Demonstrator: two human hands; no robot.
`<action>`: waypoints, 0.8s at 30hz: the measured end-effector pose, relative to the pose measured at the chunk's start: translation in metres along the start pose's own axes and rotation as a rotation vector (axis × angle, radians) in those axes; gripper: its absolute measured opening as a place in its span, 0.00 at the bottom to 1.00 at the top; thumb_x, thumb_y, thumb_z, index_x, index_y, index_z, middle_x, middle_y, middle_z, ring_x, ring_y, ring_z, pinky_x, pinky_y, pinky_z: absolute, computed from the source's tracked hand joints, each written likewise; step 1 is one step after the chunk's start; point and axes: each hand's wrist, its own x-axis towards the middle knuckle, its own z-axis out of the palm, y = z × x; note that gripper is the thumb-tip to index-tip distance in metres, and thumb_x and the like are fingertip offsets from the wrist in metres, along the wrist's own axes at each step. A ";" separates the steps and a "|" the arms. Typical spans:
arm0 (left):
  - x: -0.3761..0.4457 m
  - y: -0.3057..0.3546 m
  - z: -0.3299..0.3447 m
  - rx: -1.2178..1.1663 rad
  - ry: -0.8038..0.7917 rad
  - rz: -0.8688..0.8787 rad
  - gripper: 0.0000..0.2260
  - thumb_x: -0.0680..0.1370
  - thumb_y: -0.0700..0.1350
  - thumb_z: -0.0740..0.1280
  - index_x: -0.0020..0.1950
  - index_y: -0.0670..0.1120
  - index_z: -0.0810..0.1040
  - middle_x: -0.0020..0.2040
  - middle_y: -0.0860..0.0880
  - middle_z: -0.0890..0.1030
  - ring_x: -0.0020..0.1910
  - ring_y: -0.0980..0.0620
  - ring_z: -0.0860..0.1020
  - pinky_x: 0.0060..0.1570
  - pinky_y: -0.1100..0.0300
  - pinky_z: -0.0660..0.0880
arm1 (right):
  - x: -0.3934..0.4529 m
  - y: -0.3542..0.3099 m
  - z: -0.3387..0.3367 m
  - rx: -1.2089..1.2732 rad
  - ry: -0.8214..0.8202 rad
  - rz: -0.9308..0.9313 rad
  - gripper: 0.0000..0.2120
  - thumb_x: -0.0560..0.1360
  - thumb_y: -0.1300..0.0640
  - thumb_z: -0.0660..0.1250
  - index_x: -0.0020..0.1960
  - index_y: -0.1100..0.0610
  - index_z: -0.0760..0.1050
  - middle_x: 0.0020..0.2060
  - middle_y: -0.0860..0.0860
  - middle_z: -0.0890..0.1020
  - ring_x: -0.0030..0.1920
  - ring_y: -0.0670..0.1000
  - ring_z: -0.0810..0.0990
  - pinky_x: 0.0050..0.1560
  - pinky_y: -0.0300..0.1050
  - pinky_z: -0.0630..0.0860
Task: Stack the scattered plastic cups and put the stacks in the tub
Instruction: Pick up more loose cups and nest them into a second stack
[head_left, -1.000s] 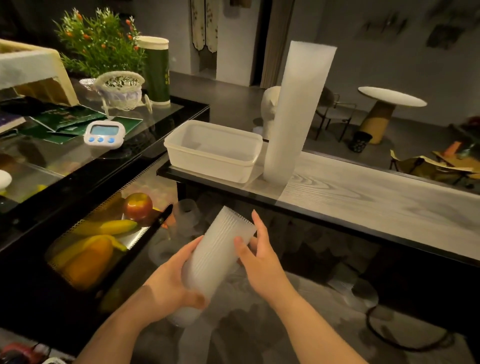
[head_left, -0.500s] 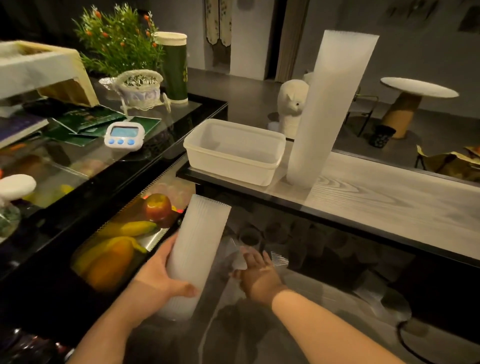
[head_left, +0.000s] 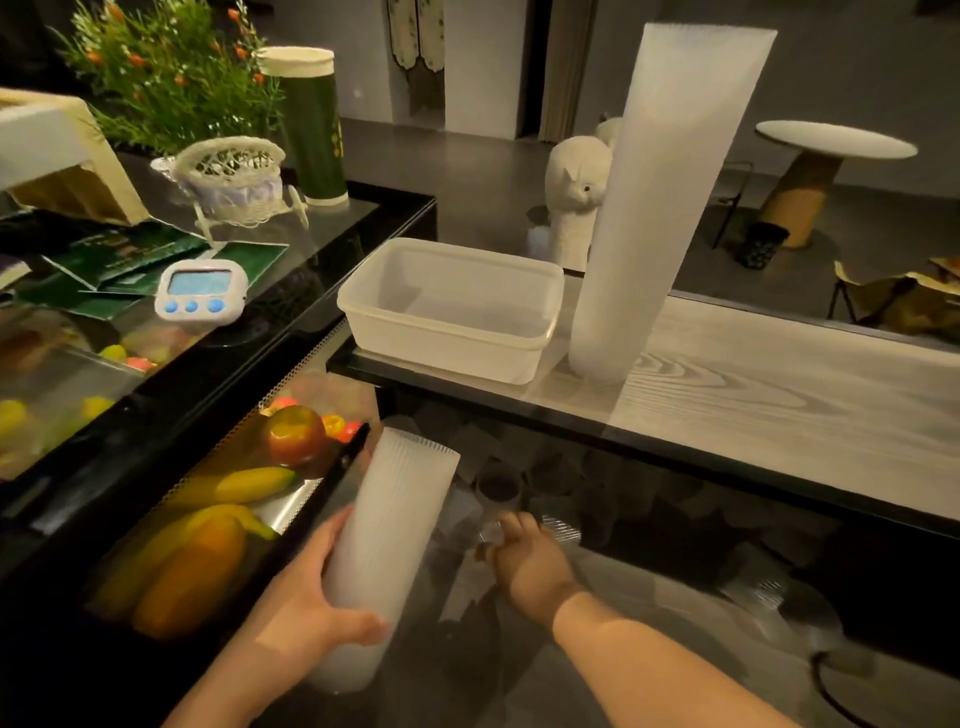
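Gripping the light, ribbed cup stack (head_left: 384, 540) mid-length, the left hand (head_left: 306, 597) wrapped it; the right hand (head_left: 524, 556) reached toward thin, crushable loose cups (head_left: 498, 488) at one o'clock, fingers' spread unclear.

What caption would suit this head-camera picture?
Left hand grips a stack of plastic cups; right hand reaches toward loose cups; tub sits empty.

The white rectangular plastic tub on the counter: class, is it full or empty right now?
Empty. The white rectangular plastic tub shows a bare floor and walls; the tall white cup stack stands outside, beside it.
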 end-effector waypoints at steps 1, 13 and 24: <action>0.001 0.001 0.001 0.023 -0.015 -0.001 0.57 0.57 0.41 0.84 0.77 0.61 0.55 0.58 0.60 0.70 0.60 0.51 0.71 0.57 0.50 0.74 | -0.007 0.001 -0.001 0.062 0.051 0.038 0.19 0.58 0.52 0.82 0.48 0.52 0.84 0.52 0.54 0.79 0.49 0.56 0.81 0.46 0.45 0.81; 0.002 0.027 0.019 0.187 -0.149 0.126 0.51 0.57 0.41 0.81 0.70 0.69 0.57 0.66 0.58 0.69 0.63 0.54 0.69 0.60 0.55 0.71 | -0.094 0.056 -0.079 1.547 0.459 0.479 0.15 0.82 0.60 0.60 0.55 0.39 0.75 0.56 0.48 0.78 0.55 0.55 0.79 0.40 0.50 0.83; -0.028 0.063 0.046 0.360 -0.173 0.387 0.47 0.59 0.46 0.79 0.63 0.79 0.57 0.64 0.72 0.65 0.62 0.64 0.68 0.63 0.61 0.70 | -0.143 0.060 -0.143 1.367 0.420 0.335 0.14 0.83 0.44 0.53 0.60 0.37 0.76 0.50 0.44 0.80 0.46 0.47 0.83 0.50 0.51 0.83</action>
